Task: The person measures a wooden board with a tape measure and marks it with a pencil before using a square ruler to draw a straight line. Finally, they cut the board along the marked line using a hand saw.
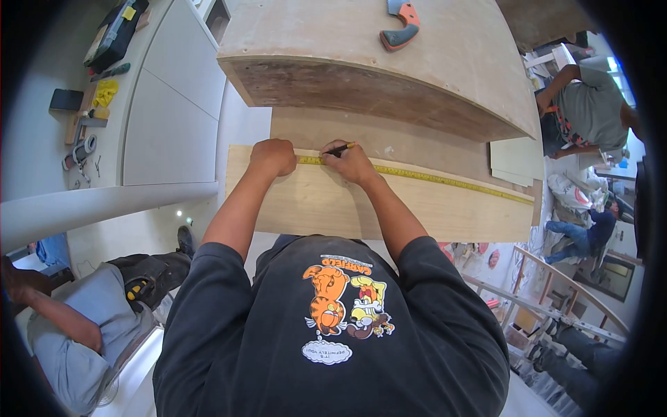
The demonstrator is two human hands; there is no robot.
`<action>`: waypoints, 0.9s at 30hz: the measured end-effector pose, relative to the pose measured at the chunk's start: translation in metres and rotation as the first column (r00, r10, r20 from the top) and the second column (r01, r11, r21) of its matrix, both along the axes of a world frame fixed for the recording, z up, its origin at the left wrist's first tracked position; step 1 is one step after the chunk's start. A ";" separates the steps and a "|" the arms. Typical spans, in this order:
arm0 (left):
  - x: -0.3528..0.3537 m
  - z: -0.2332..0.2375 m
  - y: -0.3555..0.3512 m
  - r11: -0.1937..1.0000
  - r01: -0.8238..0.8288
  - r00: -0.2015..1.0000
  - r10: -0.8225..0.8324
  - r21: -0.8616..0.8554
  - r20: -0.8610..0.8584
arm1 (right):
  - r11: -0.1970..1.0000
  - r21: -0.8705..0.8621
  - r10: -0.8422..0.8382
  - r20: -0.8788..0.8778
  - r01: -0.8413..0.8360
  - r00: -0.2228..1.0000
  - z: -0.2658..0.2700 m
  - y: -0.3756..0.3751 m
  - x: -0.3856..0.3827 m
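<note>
A light plywood board point(333, 205) lies in front of me, with a yellow tape measure point(445, 179) stretched along its far edge toward the right. My left hand point(273, 156) is closed in a fist and presses down the tape's near end on the board. Just to its right, my right hand point(353, 164) grips a dark pencil point(340, 149) whose tip touches the board beside the tape. My dark T-shirt with a cartoon print fills the lower part of the view.
A thick plywood top point(389, 76) stands just beyond the board, with an orange and grey handled saw point(399, 28) on it. A white counter point(149, 104) at left carries several tools. Other people are at lower left point(76, 326), upper right point(590, 111) and right point(587, 236).
</note>
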State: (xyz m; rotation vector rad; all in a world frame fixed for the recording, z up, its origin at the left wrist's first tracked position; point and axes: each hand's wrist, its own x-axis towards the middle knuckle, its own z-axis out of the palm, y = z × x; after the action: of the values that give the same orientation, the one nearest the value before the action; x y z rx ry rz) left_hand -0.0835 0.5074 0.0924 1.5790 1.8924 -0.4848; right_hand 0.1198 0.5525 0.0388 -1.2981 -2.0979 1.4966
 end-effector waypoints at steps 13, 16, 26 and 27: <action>0.001 0.003 0.001 1.000 0.007 1.000 -0.007 -0.027 -0.013 | 0.999 -0.015 -0.037 -0.016 0.037 0.999 0.000 -0.002 0.000; 0.001 0.003 0.000 1.000 0.010 1.000 -0.010 -0.019 -0.007 | 0.999 -0.010 -0.049 -0.041 0.049 0.998 0.000 -0.003 0.000; 0.003 0.001 0.001 1.000 -0.011 1.000 0.010 -0.023 -0.028 | 0.999 -0.028 -0.034 -0.028 0.033 0.999 0.000 -0.003 0.000; 0.002 0.001 0.000 1.000 -0.008 1.000 0.007 -0.018 -0.026 | 1.000 -0.025 -0.017 -0.019 0.016 1.000 0.002 -0.002 0.001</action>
State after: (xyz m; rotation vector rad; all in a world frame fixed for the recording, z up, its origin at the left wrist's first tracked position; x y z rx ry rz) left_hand -0.0813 0.5076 0.0933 1.5601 1.9071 -0.5204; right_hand 0.1203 0.5501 0.0413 -1.3009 -2.0578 1.5276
